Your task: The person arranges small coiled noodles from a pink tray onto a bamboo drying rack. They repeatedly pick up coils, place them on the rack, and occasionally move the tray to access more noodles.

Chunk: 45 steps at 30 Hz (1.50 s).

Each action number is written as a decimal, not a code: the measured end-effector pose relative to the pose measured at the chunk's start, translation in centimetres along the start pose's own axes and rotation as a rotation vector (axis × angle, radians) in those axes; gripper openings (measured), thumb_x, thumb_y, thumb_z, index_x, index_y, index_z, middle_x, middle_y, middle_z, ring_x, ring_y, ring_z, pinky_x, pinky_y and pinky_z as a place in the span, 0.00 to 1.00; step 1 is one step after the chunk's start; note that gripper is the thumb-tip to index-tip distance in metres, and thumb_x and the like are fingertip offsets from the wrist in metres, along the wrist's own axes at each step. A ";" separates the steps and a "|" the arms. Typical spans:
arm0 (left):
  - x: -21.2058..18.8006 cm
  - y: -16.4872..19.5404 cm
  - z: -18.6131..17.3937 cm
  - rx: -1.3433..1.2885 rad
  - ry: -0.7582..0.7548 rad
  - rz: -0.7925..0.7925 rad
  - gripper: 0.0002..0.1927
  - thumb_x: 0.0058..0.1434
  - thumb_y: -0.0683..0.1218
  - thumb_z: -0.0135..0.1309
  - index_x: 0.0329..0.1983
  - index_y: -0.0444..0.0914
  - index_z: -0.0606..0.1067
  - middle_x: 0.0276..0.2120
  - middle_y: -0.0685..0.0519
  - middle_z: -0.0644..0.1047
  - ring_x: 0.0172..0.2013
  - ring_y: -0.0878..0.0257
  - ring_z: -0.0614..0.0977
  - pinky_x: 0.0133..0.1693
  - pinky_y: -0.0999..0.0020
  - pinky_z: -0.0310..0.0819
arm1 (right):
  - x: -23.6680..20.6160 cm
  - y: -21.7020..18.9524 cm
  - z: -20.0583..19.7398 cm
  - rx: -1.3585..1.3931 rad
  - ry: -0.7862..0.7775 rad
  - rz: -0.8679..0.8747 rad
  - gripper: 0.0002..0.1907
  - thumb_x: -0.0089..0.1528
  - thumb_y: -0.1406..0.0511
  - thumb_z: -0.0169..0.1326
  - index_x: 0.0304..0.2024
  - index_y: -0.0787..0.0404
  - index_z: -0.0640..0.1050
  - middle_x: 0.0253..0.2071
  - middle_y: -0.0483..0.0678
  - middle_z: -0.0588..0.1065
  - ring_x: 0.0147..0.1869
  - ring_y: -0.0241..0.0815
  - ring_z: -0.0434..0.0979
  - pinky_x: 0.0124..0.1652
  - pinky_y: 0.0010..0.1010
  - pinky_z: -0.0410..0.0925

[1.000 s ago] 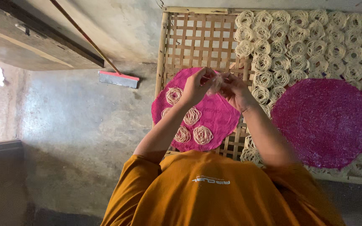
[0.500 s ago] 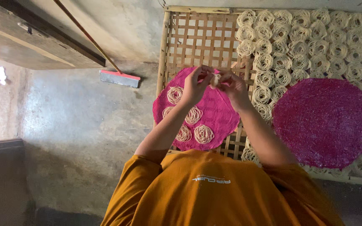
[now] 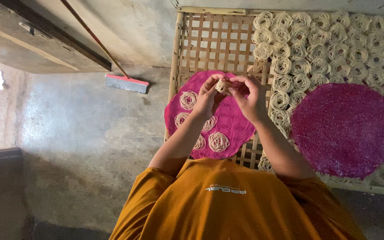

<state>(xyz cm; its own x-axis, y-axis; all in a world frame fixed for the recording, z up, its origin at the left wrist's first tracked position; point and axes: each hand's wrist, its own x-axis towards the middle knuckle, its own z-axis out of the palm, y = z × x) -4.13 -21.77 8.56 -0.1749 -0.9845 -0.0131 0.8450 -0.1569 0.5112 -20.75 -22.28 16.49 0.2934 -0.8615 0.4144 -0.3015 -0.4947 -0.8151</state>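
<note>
My left hand (image 3: 207, 95) and my right hand (image 3: 247, 95) meet over a round magenta mat (image 3: 236, 122) and pinch a pale noodle coil (image 3: 222, 85) between their fingertips. Several more noodle coils (image 3: 218, 141) lie on that mat near my left forearm. The mat rests on a woven bamboo tray (image 3: 210, 42). I wear an orange shirt that fills the bottom of the view.
Many noodle coils (image 3: 321, 49) lie in rows across the tray's right part. A second magenta mat (image 3: 343, 129) lies bare on the right. A red-edged squeegee (image 3: 126, 83) with a long handle rests on the concrete floor, beside a wooden plank (image 3: 36, 42).
Both hands have stayed together over the mat, drawing slightly nearer my body while working the coil between the fingers.
</note>
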 end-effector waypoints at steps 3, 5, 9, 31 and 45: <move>-0.1 0.1 0.3 0.042 -0.004 -0.005 0.08 0.76 0.41 0.48 0.54 0.40 0.75 0.50 0.52 0.78 0.49 0.64 0.81 0.54 0.64 0.80 | 0.2 -1.4 -0.3 -0.099 -0.001 0.027 0.07 0.63 0.74 0.63 0.41 0.63 0.79 0.37 0.47 0.73 0.37 0.35 0.76 0.38 0.26 0.70; 0.0 0.2 0.4 0.070 -0.005 -0.007 0.08 0.76 0.41 0.47 0.54 0.39 0.75 0.50 0.52 0.78 0.49 0.64 0.81 0.54 0.64 0.80 | 0.3 -1.9 -0.4 -0.107 0.001 -0.012 0.07 0.63 0.75 0.63 0.42 0.64 0.78 0.39 0.48 0.73 0.39 0.36 0.77 0.40 0.25 0.71; 0.0 0.4 0.2 0.106 -0.041 0.015 0.07 0.76 0.40 0.48 0.53 0.38 0.75 0.49 0.52 0.79 0.48 0.64 0.82 0.54 0.63 0.80 | 0.0 -2.2 -0.6 -0.055 -0.009 0.020 0.08 0.63 0.75 0.62 0.43 0.65 0.76 0.41 0.48 0.75 0.42 0.36 0.80 0.42 0.26 0.73; -1.2 -0.4 -3.1 0.168 -0.028 -0.058 0.12 0.73 0.48 0.43 0.50 0.36 0.73 0.46 0.46 0.77 0.47 0.56 0.80 0.57 0.56 0.75 | -1.3 1.8 -0.6 0.683 0.106 0.549 0.17 0.60 0.52 0.59 0.40 0.54 0.70 0.38 0.43 0.70 0.42 0.35 0.75 0.39 0.27 0.75; -1.5 -1.0 -4.1 0.374 -0.058 -0.373 0.31 0.78 0.60 0.33 0.64 0.30 0.69 0.54 0.35 0.77 0.51 0.50 0.84 0.59 0.51 0.78 | -1.1 4.2 -3.2 0.351 -0.265 0.442 0.15 0.65 0.68 0.56 0.54 0.63 0.72 0.44 0.48 0.75 0.46 0.35 0.76 0.48 0.27 0.74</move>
<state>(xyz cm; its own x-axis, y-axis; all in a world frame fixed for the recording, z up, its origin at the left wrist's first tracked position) -2.61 -20.48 4.57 -0.4656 -0.8595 -0.2109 0.4839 -0.4468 0.7525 -25.28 -23.80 13.91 0.4380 -0.8962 -0.0708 -0.1432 0.0083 -0.9897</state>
